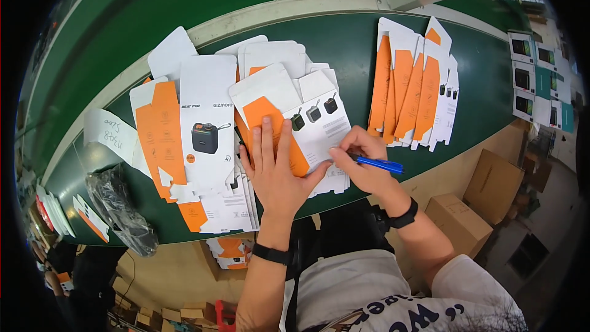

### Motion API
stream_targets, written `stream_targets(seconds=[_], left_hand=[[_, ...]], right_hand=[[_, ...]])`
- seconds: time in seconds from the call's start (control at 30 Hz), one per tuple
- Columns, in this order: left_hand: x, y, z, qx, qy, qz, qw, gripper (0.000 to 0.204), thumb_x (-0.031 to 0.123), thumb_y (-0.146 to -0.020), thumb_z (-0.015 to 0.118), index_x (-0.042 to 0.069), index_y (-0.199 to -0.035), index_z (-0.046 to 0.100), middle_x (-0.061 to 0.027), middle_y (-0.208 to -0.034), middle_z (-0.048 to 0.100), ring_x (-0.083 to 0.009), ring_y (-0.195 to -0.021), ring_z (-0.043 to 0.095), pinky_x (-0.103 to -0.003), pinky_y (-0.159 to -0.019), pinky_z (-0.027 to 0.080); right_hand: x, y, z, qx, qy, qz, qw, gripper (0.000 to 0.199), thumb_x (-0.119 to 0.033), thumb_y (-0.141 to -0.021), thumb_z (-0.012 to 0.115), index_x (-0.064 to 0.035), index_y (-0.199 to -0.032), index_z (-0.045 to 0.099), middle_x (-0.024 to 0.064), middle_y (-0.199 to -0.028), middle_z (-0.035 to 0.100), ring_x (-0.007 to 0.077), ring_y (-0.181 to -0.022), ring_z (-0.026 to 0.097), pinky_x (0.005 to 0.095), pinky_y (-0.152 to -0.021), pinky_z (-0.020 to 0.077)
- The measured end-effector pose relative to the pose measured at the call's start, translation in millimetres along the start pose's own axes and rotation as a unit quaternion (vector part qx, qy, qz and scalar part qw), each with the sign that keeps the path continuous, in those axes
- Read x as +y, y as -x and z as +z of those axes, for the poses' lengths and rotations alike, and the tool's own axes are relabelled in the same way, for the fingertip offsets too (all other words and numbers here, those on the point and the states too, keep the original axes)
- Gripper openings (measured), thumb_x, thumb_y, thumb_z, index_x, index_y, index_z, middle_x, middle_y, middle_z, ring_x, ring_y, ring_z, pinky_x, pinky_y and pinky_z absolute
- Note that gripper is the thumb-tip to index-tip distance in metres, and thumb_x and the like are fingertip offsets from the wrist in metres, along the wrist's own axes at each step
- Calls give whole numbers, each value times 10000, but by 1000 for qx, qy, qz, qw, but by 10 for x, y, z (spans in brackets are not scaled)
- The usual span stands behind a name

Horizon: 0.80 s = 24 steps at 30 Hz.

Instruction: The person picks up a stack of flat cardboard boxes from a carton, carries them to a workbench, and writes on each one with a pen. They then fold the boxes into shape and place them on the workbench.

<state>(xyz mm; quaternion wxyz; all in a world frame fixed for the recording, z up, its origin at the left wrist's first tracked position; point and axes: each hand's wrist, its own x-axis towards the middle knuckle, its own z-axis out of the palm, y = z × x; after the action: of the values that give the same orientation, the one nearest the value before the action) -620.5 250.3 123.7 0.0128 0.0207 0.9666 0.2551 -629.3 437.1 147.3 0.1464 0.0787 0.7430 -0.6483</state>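
My left hand (275, 169) lies flat, fingers spread, on a flattened white and orange carton (289, 117) in the middle of the green table (356, 43). My right hand (362, 158) holds a blue pen (379, 163) with its tip at the carton's lower right flap. The carton shows small pictures of a dark device. It rests on top of a loose pile of the same flat cartons.
A larger flat carton (206, 141) with a dark device picture lies to the left. Another stack of orange and white cartons (415, 89) sits to the right. A black plastic bag (120, 209) lies at the left edge. Brown boxes (485, 190) stand on the floor.
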Motion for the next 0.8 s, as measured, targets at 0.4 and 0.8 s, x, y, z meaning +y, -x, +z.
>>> stream_targets(seconds=[0.4,0.8], left_hand=[[-42,-3,65,22,17,10,1000,944,569,-692,829,174,-1493,524,-106,-1624,399,-287,-1518,319,-583,-1206,201],[-49,-6,43,14,12,13,1000,980,634,-681,821,170,-1493,527,-110,-1624,396,-289,-1518,316,-597,-1197,209]], right_hand=[[109,-186,56,2,182,-122,976,368,-135,-856,810,-57,-680,497,56,-557,513,155,-470,511,274,-469,410],[137,-117,110,94,92,-107,985,245,-134,-869,805,-33,-787,597,74,-713,641,143,-632,610,258,-588,479]])
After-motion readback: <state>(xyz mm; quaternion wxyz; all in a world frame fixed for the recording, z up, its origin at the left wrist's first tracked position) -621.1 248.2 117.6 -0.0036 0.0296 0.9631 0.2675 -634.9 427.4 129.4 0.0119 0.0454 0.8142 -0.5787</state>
